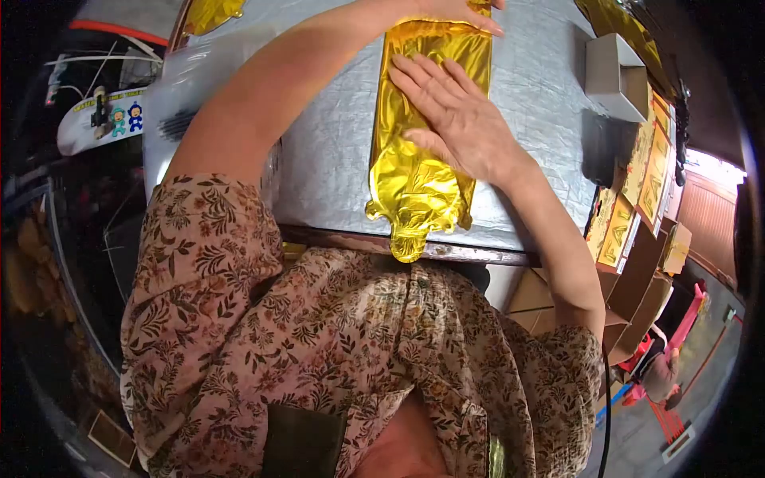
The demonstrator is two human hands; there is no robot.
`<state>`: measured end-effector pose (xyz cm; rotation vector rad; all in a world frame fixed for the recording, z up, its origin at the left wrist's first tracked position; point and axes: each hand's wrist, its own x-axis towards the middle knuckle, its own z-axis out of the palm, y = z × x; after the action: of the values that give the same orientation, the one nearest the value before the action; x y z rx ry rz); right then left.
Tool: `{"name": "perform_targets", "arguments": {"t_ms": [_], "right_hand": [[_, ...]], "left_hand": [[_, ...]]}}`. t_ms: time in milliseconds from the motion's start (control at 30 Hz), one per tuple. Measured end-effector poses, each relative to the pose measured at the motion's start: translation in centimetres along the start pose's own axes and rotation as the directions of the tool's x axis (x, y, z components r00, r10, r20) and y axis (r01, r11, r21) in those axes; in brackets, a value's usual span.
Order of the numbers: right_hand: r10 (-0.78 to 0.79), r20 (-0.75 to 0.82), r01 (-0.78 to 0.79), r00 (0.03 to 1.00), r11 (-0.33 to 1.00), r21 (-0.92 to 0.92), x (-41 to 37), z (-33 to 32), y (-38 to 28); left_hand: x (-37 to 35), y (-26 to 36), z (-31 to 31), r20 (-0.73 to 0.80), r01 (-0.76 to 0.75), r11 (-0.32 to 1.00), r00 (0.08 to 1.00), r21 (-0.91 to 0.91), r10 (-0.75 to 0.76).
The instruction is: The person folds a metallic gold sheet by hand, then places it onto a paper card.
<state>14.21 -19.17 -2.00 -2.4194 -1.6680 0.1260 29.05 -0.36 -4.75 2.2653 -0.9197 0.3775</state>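
A deflated gold foil balloon [430, 179] lies lengthwise on the silvery covered table [327, 159]. Its crinkled near end, with a rounded tab, hangs slightly over the front edge. My right hand [466, 127] rests palm down on the balloon's middle, fingers stretched out and thumb apart. Across the top reaches my left arm, and my left hand [458, 11] touches the far part of the foil. That hand is partly cut off by the frame's upper edge; the fingers that show are extended and spaced apart.
More gold foil [213, 14] lies at the far left corner. On the right stand a white open box [617, 78] and several printed cartons [617, 231]. A skateboard-like board [103, 123] is left of the table. Another person [661, 370] is at the lower right.
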Motion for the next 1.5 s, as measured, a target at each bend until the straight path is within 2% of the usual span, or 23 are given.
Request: {"name": "perform_targets", "arguments": {"t_ms": [167, 233, 267, 300, 367, 400, 433, 500, 533, 567, 600, 700, 800, 900, 1000, 1067, 1100, 1167, 1200, 1267, 1333, 1400, 1500], "right_hand": [[-0.036, 0.154, 0.018, 0.987, 0.994, 0.112, -2.8, 0.7, -4.0], [-0.113, 0.314, 0.053, 0.943, 0.98, 0.193, -4.2, 0.0, -5.8], [-0.142, 0.295, 0.054, 0.945, 0.956, 0.287, -5.0, 0.5, -6.5], [-0.14, 0.294, 0.054, 0.946, 0.958, 0.282, -5.6, 0.5, -7.1], [-0.245, 0.294, 0.064, 0.924, 0.856, 0.513, -6.6, 0.1, -8.1], [-0.288, 0.129, 0.145, 0.949, 0.763, 0.63, -7.0, -0.3, -7.9], [-0.286, 0.13, 0.147, 0.949, 0.77, 0.621, -7.3, -0.6, -7.1], [-0.065, -0.152, 0.162, 0.986, 0.56, 0.812, -7.6, -0.8, -4.1], [0.133, -0.317, 0.157, 0.939, 0.654, 0.74, -7.3, -1.1, -1.8], [0.306, -0.357, -0.117, 0.883, 0.878, 0.464, -6.7, -3.4, -1.2], [0.245, -0.428, -0.2, 0.87, 0.969, 0.147, -6.0, -3.8, 0.8], [0.17, -0.413, -0.197, 0.895, 0.98, -0.022, -5.4, -2.5, 4.5], [0.095, -0.412, -0.147, 0.906, 0.984, -0.097, -5.0, -1.5, 5.2], [0.098, -0.4, -0.141, 0.911, 0.987, -0.079, -5.2, -0.9, 5.5], [0.093, -0.407, -0.13, 0.909, 0.989, -0.064, -5.0, -1.1, 5.4], [0.089, -0.402, -0.126, 0.911, 0.99, -0.068, -4.9, -1.2, 5.3], [0.085, -0.407, -0.125, 0.91, 0.99, -0.071, -4.9, -1.2, 5.4], [0.071, -0.413, -0.114, 0.908, 0.99, -0.08, -4.6, -1.2, 5.3], [0.074, -0.416, -0.117, 0.906, 0.99, -0.078, -4.6, -1.3, 5.2], [0.074, -0.428, -0.119, 0.901, 0.99, -0.078, -4.7, -1.3, 5.1], [0.063, -0.441, -0.1, 0.895, 0.993, -0.062, -4.6, -1.3, 5.2], [0.068, -0.46, -0.098, 0.885, 0.994, -0.041, -4.6, -1.1, 5.4], [0.066, -0.459, -0.087, 0.886, 0.996, -0.025, -4.6, -0.8, 5.4]], "left_hand": [[0.3, -0.1, 0.0, 0.047, 0.017, 1.0, 0.999, 0.014, -0.018], [0.2, -0.2, 0.0, 0.055, 0.017, 1.0, 0.998, 0.007, -0.017], [0.2, -0.3, 0.0, 0.061, 0.006, 1.0, 0.998, 0.006, -0.007], [0.3, -0.3, 0.0, 0.066, -0.007, 1.0, 0.998, 0.007, 0.007], [0.1, 0.0, -0.1, 0.066, 0.003, 1.0, 0.998, 0.009, -0.004], [0.2, 0.1, -0.3, 0.068, 0.018, 1.0, 0.998, 0.012, -0.019], [0.4, 0.2, -0.4, 0.061, 0.01, 1.0, 0.998, 0.016, -0.011], [0.4, 0.4, -0.6, 0.07, 0.002, 0.999, 0.998, 0.037, -0.005], [0.3, 0.6, -0.6, 0.077, 0.001, 0.999, 0.997, 0.047, -0.005], [0.1, 0.7, -0.6, 0.079, 0.0, 0.999, 0.997, 0.05, -0.004], [0.0, 0.7, -0.5, 0.072, 0.002, 0.999, 0.997, 0.044, -0.005], [0.0, 0.6, -0.3, 0.045, 0.0, 1.0, 0.999, 0.027, -0.002], [0.2, 0.1, -0.1, 0.015, -0.027, 0.999, 1.0, 0.045, 0.026], [0.2, -0.2, -0.1, 0.019, -0.038, 0.997, 0.999, 0.06, 0.037], [0.4, 0.1, -0.5, -0.052, -0.12, 0.989, 0.991, 0.092, 0.125], [0.8, 0.4, -1.4, 0.133, 0.019, 0.998, 0.991, 0.06, -0.027], [0.8, 0.5, -2.1, 0.129, 0.018, 0.998, 0.991, 0.065, -0.026], [0.7, 1.1, -4.2, 0.063, 0.078, 0.989, 0.996, -0.127, -0.07], [-0.2, 1.8, -6.0, 0.064, 0.014, 1.0, 0.998, -0.028, -0.012], [-3.5, 3.9, -8.9, 0.176, -0.015, 0.996, 0.984, 0.09, -0.002], [-8.5, 6.1, -11.0, 0.232, -0.072, 0.992, 0.972, 0.105, 0.046], [-13.0, 7.5, -11.5, 0.281, -0.305, 0.937, 0.926, 0.171, 0.25], [-16.7, 10.9, -10.9, 0.355, -0.292, 0.929, 0.913, 0.228, 0.2]]}}
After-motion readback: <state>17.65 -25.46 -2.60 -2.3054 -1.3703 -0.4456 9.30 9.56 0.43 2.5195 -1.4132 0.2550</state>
